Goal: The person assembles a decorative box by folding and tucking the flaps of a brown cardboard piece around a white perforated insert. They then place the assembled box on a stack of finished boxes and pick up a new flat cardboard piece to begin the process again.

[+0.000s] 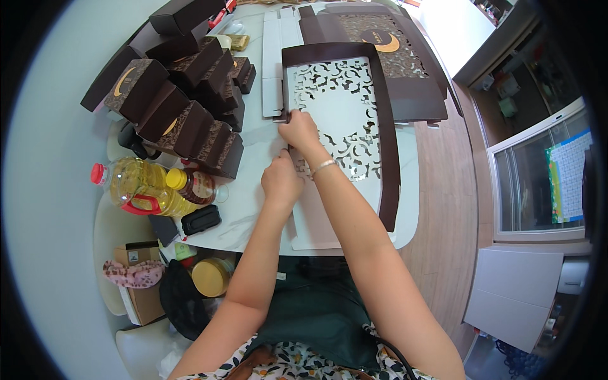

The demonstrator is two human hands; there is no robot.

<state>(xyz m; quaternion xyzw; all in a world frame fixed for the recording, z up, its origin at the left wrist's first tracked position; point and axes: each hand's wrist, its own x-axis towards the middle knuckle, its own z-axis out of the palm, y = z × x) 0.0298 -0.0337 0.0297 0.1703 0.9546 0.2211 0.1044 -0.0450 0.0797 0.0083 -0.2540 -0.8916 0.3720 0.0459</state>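
Observation:
A dark brown cardboard box (pixel 389 145) lies partly folded on the table in front of me, its side walls standing at the far end and on the right. Its white inner face has scroll-shaped cut-outs around a plain middle. My right hand (pixel 301 132) is closed on the left edge of this box, fingers curled around the border. Just nearer to me, my left hand (pixel 282 180) pinches the same left side lower down. The fingertips of both hands are partly hidden by the knuckles.
Several flat brown box pieces (pixel 415 98) lie at the far right of the marble-patterned table (pixel 244 231). Stacked small brown boxes (pixel 183 126), an oil bottle (pixel 136 183), a yellow-capped jar (pixel 196 185) and a black case (pixel 201 220) crowd the left side.

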